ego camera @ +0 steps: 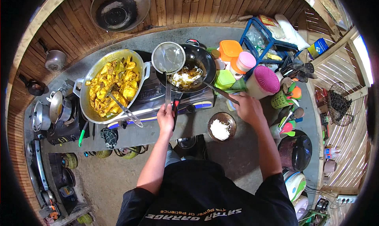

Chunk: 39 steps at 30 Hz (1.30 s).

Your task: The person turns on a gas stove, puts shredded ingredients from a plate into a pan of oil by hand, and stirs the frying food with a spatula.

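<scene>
My left hand (165,118) grips the metal handle of a round fine-mesh strainer (168,56). White bits cling to the mesh, which overlaps the left rim of a black wok (208,60). The wok's black-and-red handle (176,110) lies right beside that hand; whether they touch, I cannot tell. My right hand (248,107) holds a dark-handled spatula (218,91), its head down in the wok. White shreds (185,78) sit there in brownish oil. Below my right hand, a dark bowl (233,121) holds more dry white shreds (220,129).
Left on the Rinnai stove (151,89), a large aluminium pan (84,103) holds yellow-sauced food and a ladle (125,109). Plastic containers (230,49), a pink-lidded tub (263,82) and a blue rack (271,38) crowd the right. A green-handled knife (83,134) lies near the counter's front edge.
</scene>
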Motion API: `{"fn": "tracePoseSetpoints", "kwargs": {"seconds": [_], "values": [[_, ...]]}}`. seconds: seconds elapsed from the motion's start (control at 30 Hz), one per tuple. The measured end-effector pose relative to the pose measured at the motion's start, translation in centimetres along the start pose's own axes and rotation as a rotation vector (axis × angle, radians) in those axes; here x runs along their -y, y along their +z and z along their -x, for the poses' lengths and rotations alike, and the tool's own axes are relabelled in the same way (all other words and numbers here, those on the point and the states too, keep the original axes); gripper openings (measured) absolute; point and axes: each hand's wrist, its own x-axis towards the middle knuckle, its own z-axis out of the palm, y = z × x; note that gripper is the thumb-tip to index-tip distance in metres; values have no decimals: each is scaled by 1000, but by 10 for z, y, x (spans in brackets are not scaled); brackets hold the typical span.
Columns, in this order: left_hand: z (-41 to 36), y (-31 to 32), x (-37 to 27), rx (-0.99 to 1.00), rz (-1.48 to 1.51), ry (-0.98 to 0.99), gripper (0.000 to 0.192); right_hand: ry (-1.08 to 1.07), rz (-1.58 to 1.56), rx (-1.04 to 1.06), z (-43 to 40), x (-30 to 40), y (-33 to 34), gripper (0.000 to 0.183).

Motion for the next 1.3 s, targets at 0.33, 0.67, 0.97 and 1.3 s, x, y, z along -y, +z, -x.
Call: {"fn": "tracePoseSetpoints", "kwargs": {"seconds": [0.33,0.67,0.97,1.3], "values": [[-5,2,10,18,24,27,21,-26,-190,-111,-42,10,86,43],[-1,3,2,21,55,37,20,-6,-109,29,-14,-3,40,46],[-3,-2,7,6,68,25,20,-63,-135,27,4,-10,0,43],[-8,-1,16,-2,78,41,20,27,-92,-74,-32,15,63,41]]}}
